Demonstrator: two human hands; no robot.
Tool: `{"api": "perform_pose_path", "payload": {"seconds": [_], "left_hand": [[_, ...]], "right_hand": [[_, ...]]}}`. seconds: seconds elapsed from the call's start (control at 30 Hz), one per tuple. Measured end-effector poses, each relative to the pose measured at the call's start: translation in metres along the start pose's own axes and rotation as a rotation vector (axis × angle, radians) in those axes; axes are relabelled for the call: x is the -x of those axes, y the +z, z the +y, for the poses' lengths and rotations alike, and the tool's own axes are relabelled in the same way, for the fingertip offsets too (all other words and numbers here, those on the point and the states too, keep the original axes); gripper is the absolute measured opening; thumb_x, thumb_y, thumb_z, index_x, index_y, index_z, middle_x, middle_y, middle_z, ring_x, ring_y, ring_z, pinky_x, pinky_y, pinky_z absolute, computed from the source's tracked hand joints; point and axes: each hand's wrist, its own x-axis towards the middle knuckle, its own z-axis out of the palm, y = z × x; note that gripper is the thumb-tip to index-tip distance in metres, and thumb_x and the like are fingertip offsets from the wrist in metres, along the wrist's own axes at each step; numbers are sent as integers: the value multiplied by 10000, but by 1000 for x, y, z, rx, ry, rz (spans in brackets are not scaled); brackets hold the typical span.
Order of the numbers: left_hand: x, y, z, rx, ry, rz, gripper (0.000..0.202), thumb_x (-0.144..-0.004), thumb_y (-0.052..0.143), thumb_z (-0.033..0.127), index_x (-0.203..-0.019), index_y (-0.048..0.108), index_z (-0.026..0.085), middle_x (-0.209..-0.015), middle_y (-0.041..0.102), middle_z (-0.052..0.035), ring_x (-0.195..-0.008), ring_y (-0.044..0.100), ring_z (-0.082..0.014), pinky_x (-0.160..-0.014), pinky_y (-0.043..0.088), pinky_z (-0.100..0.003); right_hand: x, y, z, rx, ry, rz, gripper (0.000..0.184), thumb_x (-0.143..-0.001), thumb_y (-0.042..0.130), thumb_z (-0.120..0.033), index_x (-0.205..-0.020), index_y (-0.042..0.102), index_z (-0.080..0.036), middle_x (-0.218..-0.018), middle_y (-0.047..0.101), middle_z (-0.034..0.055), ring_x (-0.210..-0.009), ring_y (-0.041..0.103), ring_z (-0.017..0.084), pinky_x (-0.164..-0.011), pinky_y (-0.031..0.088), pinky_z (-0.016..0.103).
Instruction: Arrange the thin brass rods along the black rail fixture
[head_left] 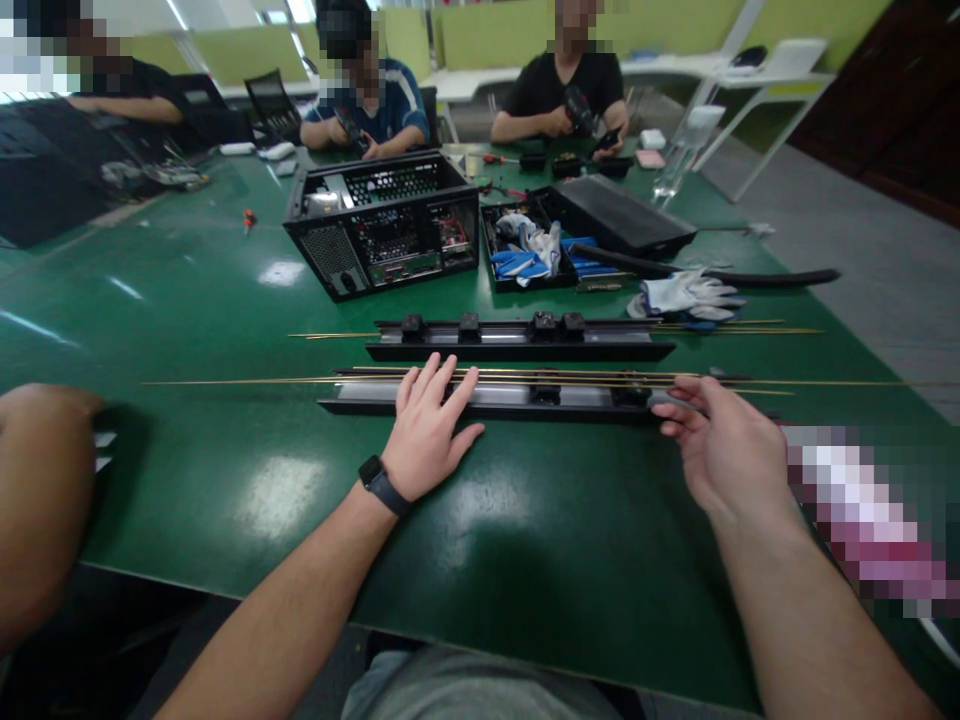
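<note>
Two long black rails lie across the green table. My left hand (429, 430) lies flat with its fingers spread on the near rail (510, 400), a black watch on the wrist. My right hand (724, 445) is at the near rail's right end, fingers loosely curled around its tip. Thin brass rods (247, 381) run along the top of the near rail and stick out on both sides. The far rail (517, 345) carries several black clips and has more brass rods beside it.
An open black computer case (386, 225) stands behind the rails, next to a black tray (525, 250) with blue-white gloves. A pair of gloves (686, 295) and a black hose (712, 272) lie at right. Three people sit at the far side. Another person's arm (41, 490) rests at left.
</note>
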Motion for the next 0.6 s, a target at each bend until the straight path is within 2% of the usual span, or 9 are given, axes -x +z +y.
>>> {"api": "perform_pose_path", "payload": {"seconds": [0.1,0.27,0.43,0.6], "left_hand": [[0,0,0,-6,5,8,721,-1119,802,320,-1815,628,252,-1915,560,-228,-1845,451,-477,-1502,343,-740],[0,1,0,-5,1,6,719,-1117,804,324,-1811,633,244,-1919,551,-238,-1844,451,-486,-1497,348,-750],[1,1,-1,1,-1,1,755,-1104,819,318,-1828,614,262,-1922,551,-225,-1850,440,-481,-1501,339,-755],[0,1,0,7,-9,-5,732,-1103,825,306,-1807,635,244,-1919,552,-235,-1851,437,-485,-1502,342,-755]], "right_hand": [[-1,1,-1,4,3,33,281,-944,968,-432,-989,853,-180,-992,818,81,-686,759,137,-506,530,186],[0,1,1,23,7,-50,334,-950,995,-476,-993,856,-175,-1007,822,89,-691,770,145,-516,540,192],[2,0,-2,27,12,-54,352,-954,996,-498,-1001,850,-180,-1009,819,88,-698,771,152,-517,541,201],[8,7,-11,31,53,-31,301,-941,981,-424,-970,843,-159,-1004,818,111,-700,758,150,-520,539,203]]}}
